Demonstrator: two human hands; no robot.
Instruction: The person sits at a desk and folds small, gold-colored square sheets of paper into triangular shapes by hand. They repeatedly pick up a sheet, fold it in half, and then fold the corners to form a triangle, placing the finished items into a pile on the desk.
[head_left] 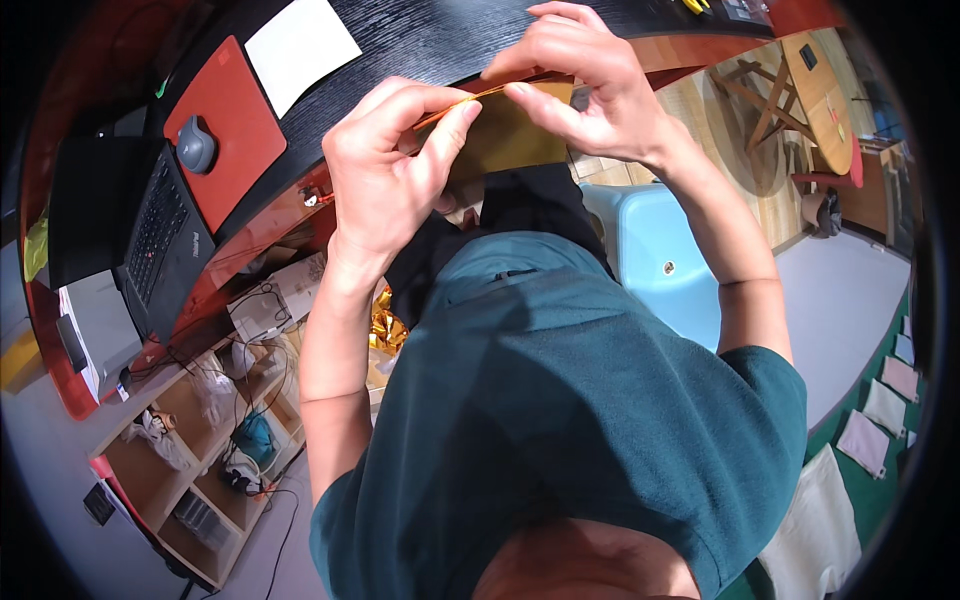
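Beside the table (415, 38), left hand (380, 165) is tightly pinching an orange strand (488, 93), slanting rightward to right hand (608, 95), whose hold is unclear

A dark teal short-sleeved shirt of soft, matte-looking cloth (590, 400) covers the torso, broad across the shoulders, below both grips. Its left sleeve (345, 510) stops on the upper arm, well below the bare left grip (385, 150); the right sleeve (768, 400) ends likewise below the bare right grip (600, 90). A wide, rounded neckline (572, 516) curves farthest from the grips. Nearer to them, loose folds gather toward the waist, where a small dark detail (515, 274) is too unclear to identify. Plain black trousers (535, 205) show between waist and grips.
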